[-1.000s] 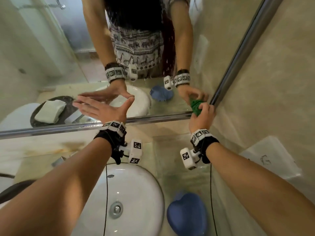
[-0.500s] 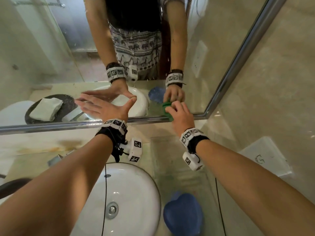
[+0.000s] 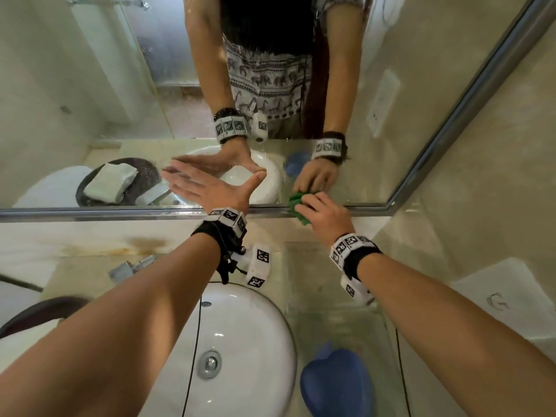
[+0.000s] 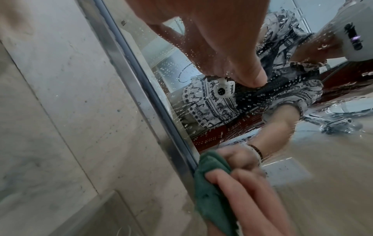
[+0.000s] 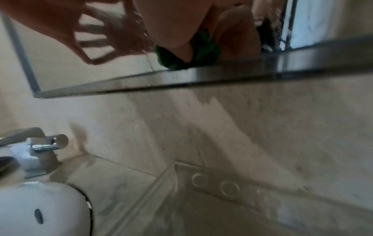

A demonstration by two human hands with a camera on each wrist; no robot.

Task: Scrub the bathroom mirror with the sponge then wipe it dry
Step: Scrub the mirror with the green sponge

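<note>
The framed wall mirror (image 3: 90, 85) hangs above the sink, its glass speckled with water drops (image 4: 262, 99). My left hand (image 3: 207, 185) lies flat against the glass near the bottom edge, fingers straight and spread. My right hand (image 3: 322, 212) grips a green sponge (image 3: 298, 206) and presses it on the mirror's lower metal frame (image 3: 120, 212), right of the left hand. In the left wrist view the green sponge (image 4: 212, 188) sits against the frame with the right hand's fingers (image 4: 252, 191) curled over it. The right wrist view shows the sponge (image 5: 181, 54) under my palm.
A white round sink (image 3: 240, 341) sits below, with a tap (image 5: 44, 143) at its left. A blue heart-shaped dish (image 3: 337, 383) rests on the glass shelf (image 3: 331, 281) at right. The mirror reflects a folded cloth (image 3: 111, 182) on a dark tray.
My right hand has slid the sponge leftward along the mirror's bottom edge, away from the right corner, then slightly back right. The left hand stays flat on the glass.
</note>
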